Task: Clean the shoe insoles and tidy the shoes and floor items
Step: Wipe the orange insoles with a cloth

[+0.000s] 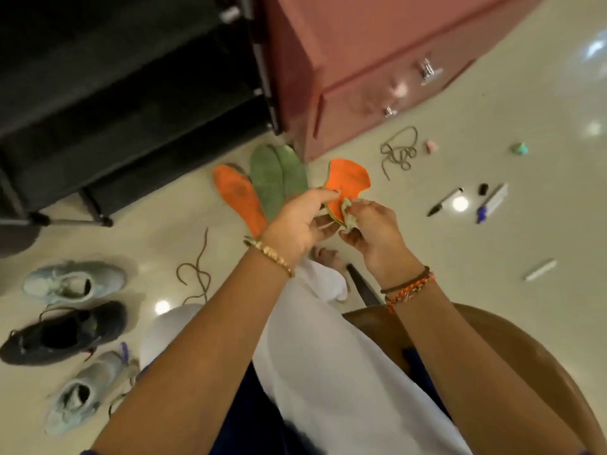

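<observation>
- Forearms reach up from 6 o'clock over a white-clad lap; wooden chair seat [492,326] at 4 o'clock.
- L hand [297,224], gold bracelet [271,254] on wrist, fingers curled round the lower end of an orange insole [348,185] held at frame centre, index finger stretched along its edge.
- R hand [374,229], thread bands on wrist, pinches a small pale-green cloth [349,215] vs. the insole's face (cloth touching the insole, just beside the L fingertips).
- On floor at 12 o'clock of the hands: second orange insole [238,198] w/ dark smudges, beside two green insoles [279,178], overlapping, all near the foot of a reddish-brown cabinet [361,60].
- Black shoe rack [131,93] at 10 o'clock.
- At 8 o'clock, three shoes in a column: light-blue sneaker [74,282], black sneaker [65,333], grey sneaker [85,389].
- Brown shoelace [197,274] loose on floor btw. shoes and lap; another tangled lace [399,152] at 1 o'clock.
- At 2–3 o'clock: black marker [445,201], blue-capped pen [491,203], white stick-like item [540,269] (can't tell what), small teal scrap [520,148].
</observation>
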